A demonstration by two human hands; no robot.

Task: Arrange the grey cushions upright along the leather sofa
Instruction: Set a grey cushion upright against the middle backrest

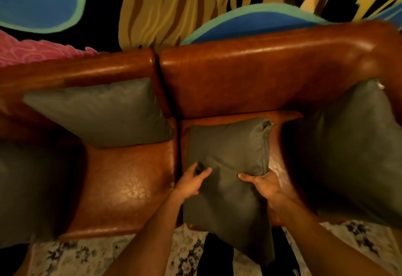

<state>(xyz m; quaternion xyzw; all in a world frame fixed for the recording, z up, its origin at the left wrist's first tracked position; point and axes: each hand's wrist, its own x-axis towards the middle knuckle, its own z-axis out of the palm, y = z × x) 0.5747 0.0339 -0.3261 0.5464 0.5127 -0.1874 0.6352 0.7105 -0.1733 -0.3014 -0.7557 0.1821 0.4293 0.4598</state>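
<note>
A brown leather sofa (250,75) fills the view. A grey cushion (230,151) lies on the right seat, its near end hanging over the front edge. My left hand (192,181) grips its left side and my right hand (264,185) grips its right side near the zip seam. Another grey cushion (102,112) leans upright against the left backrest. A third (356,149) stands against the right armrest, and a fourth (28,190) sits at the far left in shadow.
A colourful wall painting (174,3) rises behind the sofa. A pink patterned item (32,49) shows over the back at the left. A pale floral rug (113,256) covers the floor in front. Bare leather seat (128,184) lies left of the held cushion.
</note>
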